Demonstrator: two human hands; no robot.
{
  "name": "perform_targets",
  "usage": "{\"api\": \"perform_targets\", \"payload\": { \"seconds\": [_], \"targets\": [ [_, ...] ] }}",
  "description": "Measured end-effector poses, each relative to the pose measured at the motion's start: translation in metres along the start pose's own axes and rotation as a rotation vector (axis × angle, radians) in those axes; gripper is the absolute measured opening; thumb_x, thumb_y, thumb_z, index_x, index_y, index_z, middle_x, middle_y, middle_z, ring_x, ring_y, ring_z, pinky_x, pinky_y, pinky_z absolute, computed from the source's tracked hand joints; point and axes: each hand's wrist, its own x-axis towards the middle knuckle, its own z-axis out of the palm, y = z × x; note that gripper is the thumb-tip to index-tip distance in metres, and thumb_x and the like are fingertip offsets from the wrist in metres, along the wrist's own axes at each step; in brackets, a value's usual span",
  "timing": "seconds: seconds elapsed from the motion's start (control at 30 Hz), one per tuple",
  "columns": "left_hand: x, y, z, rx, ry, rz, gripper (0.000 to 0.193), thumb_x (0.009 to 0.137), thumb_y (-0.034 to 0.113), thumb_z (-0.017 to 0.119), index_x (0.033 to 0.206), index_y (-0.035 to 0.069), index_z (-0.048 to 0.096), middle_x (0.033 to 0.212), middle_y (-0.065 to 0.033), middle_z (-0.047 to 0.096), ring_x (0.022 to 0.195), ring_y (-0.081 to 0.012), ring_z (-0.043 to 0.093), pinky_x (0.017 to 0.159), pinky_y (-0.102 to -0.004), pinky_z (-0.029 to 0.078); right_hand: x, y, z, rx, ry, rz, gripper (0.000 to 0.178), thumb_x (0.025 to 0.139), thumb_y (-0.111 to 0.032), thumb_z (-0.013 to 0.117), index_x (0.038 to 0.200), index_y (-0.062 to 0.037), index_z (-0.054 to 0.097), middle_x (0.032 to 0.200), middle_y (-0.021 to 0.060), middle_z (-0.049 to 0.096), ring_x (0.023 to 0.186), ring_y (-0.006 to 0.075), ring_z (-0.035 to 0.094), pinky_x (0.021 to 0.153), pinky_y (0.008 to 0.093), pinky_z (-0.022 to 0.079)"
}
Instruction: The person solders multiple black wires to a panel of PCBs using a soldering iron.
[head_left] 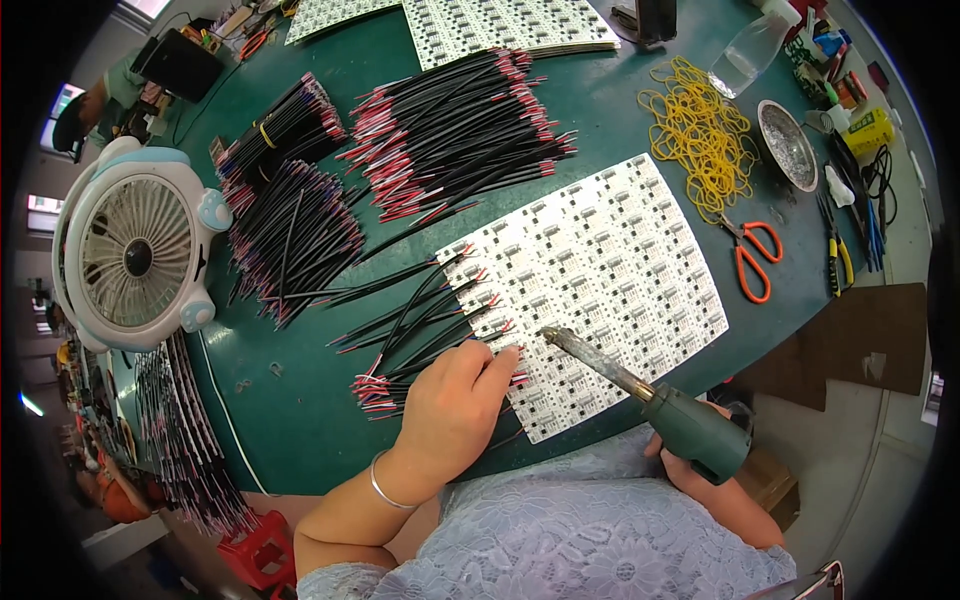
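Observation:
My left hand (450, 410) is pinched at the left edge of a white circuit board panel (620, 270), on a black cable whose stripped red and white wire ends lie by the board. Several black cables (415, 300) lie along that same edge, ends on its pads. My right hand (682, 468) is wrapped round the handle of a soldering iron with a green body (700, 430); the fingers are partly hidden behind it. Its metal tip (553, 336) hovers over or touches the board a little right of my left fingertips; I cannot tell which.
Bundles of black cables (460, 135) lie behind the board, with another pile (295, 240) beside a white fan (135, 255). To the right are yellow rubber bands (700, 135), a metal bowl (787, 147), orange-handled scissors (752, 260) and pliers (836, 255). More board panels (510, 25) are stacked at the back.

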Motion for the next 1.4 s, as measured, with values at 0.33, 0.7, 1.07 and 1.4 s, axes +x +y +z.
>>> {"api": "perform_targets", "payload": {
  "seconds": [0.33,0.7,1.07,1.4],
  "targets": [
    [-0.001,-0.002,0.001,-0.012,0.042,0.076,0.030,0.064,-0.003,0.065,0.093,0.005,0.067,0.081,-0.0067,0.056,0.069,-0.0233,0.056,0.058,-0.0322,0.048,0.000,0.008,0.009,0.057,0.094,-0.164,0.017,0.084,-0.014,0.057,0.097,-0.0038,0.060,0.063,0.0010,0.060,0.055,0.0132,0.060,0.059,0.0287,0.047],
    [-0.001,-0.003,0.002,-0.039,0.033,0.054,0.030,0.063,-0.004,0.065,0.092,0.005,0.067,0.082,-0.0074,0.057,0.072,-0.0244,0.057,0.061,-0.0328,0.049,-0.002,0.006,0.013,0.093,0.072,-0.103,0.017,0.084,-0.013,0.057,0.098,-0.0035,0.061,0.064,0.0012,0.060,0.055,0.0126,0.060,0.061,0.0286,0.048],
    [-0.001,0.000,0.002,-0.010,0.022,0.055,0.032,0.062,-0.005,0.064,0.092,0.005,0.066,0.082,-0.0073,0.056,0.072,-0.0245,0.056,0.060,-0.0332,0.047,0.000,0.002,0.011,-0.058,0.098,-0.066,0.016,0.084,-0.017,0.055,0.091,-0.0043,0.061,0.066,0.0014,0.061,0.060,0.0172,0.060,0.061,0.0315,0.047],
    [0.003,-0.004,0.003,-0.073,0.060,0.041,0.029,0.060,-0.006,0.065,0.086,0.006,0.067,0.078,-0.0068,0.057,0.069,-0.0248,0.056,0.059,-0.0336,0.046,-0.007,0.007,0.010,0.095,0.038,-0.043,0.018,0.084,-0.014,0.058,0.096,-0.0011,0.060,0.069,0.0043,0.060,0.055,0.0129,0.062,0.056,0.0277,0.048]
  ]
}}
